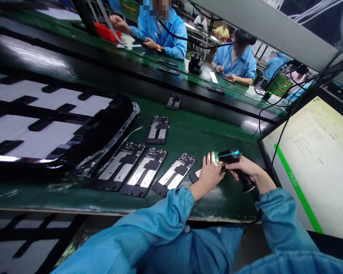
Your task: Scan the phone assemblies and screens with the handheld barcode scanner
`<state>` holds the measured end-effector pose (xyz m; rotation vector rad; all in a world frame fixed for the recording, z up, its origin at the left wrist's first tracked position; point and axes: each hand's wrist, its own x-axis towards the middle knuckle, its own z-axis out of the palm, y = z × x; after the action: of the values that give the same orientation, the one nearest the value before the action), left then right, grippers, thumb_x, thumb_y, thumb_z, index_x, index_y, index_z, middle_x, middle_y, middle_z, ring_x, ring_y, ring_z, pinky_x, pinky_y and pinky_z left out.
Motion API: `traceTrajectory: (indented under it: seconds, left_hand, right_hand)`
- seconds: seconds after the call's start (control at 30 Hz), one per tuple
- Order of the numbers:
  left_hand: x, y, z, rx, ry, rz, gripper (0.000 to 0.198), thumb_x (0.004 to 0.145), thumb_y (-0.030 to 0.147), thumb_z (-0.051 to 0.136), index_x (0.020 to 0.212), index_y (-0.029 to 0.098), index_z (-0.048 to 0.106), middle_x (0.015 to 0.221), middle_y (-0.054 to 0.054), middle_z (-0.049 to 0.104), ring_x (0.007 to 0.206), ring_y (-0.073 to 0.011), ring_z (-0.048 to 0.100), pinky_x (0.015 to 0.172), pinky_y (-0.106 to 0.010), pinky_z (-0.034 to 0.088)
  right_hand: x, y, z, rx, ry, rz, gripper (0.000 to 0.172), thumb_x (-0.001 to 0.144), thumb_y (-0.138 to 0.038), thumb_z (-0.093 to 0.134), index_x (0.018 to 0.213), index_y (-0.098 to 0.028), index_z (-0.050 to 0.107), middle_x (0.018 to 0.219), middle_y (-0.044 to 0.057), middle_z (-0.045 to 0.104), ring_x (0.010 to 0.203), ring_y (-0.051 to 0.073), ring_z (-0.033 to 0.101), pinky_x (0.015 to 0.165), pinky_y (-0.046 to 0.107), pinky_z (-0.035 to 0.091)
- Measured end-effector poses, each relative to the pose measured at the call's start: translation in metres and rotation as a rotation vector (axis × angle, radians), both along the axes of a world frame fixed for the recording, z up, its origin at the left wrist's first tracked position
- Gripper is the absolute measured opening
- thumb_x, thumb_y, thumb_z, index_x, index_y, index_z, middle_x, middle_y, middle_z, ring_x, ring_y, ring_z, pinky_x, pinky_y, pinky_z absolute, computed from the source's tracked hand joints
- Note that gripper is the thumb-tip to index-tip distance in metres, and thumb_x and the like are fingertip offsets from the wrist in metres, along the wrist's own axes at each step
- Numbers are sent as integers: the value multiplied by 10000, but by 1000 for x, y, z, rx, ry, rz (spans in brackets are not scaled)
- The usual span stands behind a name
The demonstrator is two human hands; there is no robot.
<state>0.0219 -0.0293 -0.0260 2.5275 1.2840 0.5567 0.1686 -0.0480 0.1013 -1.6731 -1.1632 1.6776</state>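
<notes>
Two blue sleeves [148,224] extend from the lower edge, nearest the camera. At far left, a black tray [124,108] with white compartments lies on the green bench [74,199]; clear film [103,152] runs along its right side. Six phone assemblies [118,167] are counted on the near bench: three slanted side by side right of the tray, one above this row, one farther back, and a sixth phone assembly [193,177] partly covered by the left hand. Across the divider, one co-worker [174,38] in blue holds a dark device. The left hand [208,175] lies over the sixth assembly, fingers extended and slightly apart; whether it grips the unit cannot be told. A bright light spot falls at its fingertips. The right hand [247,169] is closed around one black handheld scanner [230,155] with a blue stripe, its head directed left toward the sixth assembly. A second co-worker [238,62] sits beyond. At far right, one monitor [326,152] displays a green band reading "PASS"; the smaller screen text is illegible.
</notes>
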Motion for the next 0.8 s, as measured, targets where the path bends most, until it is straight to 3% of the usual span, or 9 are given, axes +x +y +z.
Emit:
traceTrajectory:
  seconds: [0.37, 0.43, 0.57, 0.67, 0.73, 0.8]
  left_hand:
    - [-1, 0, 1, -19, 45, -8, 592, 864, 482, 616, 1365, 180, 527, 1561, -255, 320, 1440, -467, 269, 1137, -619, 219]
    - [-11, 13, 9, -99, 91, -123, 742, 828, 544, 647, 1446, 188, 442, 1588, -258, 259, 1453, -477, 230, 1132, -625, 221]
    - [-37, 63, 25, -269, 215, -589, 1114, 639, 574, 805, 1550, 307, 221, 1656, -145, 121, 1483, -460, 137, 1139, -612, 209]
    - [-44, 92, 28, -237, 188, -745, 951, 724, 543, 755, 1525, 324, 291, 1602, -98, 311, 1465, -406, 219, 1150, -560, 205]
    - [-39, 92, 27, -128, 112, -727, 741, 803, 535, 684, 1457, 299, 427, 1464, -119, 481, 1370, -370, 379, 1110, -511, 280]
    - [-29, 77, 29, -24, 77, -639, 576, 841, 540, 639, 1341, 264, 563, 1290, -147, 577, 1217, -350, 509, 1017, -488, 368]
  right_hand:
    - [-3, 8, -4, 27, 2, -11, 123, 715, -205, 759, 673, -135, 667, 482, -23, 583, 378, 107, 523, 338, 210, 471]
    - [2, 2, -7, 37, -13, -76, 137, 720, -232, 775, 723, -132, 682, 566, 7, 645, 403, 113, 562, 347, 210, 488]
    - [13, -33, -28, 57, -10, -269, 264, 730, -300, 795, 919, -161, 673, 821, 55, 739, 555, 138, 665, 427, 209, 544]
    - [12, -68, -49, 46, 46, -374, 335, 743, -358, 787, 993, -172, 667, 938, 82, 757, 620, 137, 671, 473, 215, 550]
    - [8, -87, -62, 34, 93, -409, 351, 739, -386, 786, 1005, -177, 691, 965, 99, 768, 628, 146, 668, 482, 234, 547]
    - [7, -98, -71, 34, 130, -421, 325, 730, -410, 785, 979, -209, 729, 942, 103, 778, 615, 168, 670, 473, 272, 543]
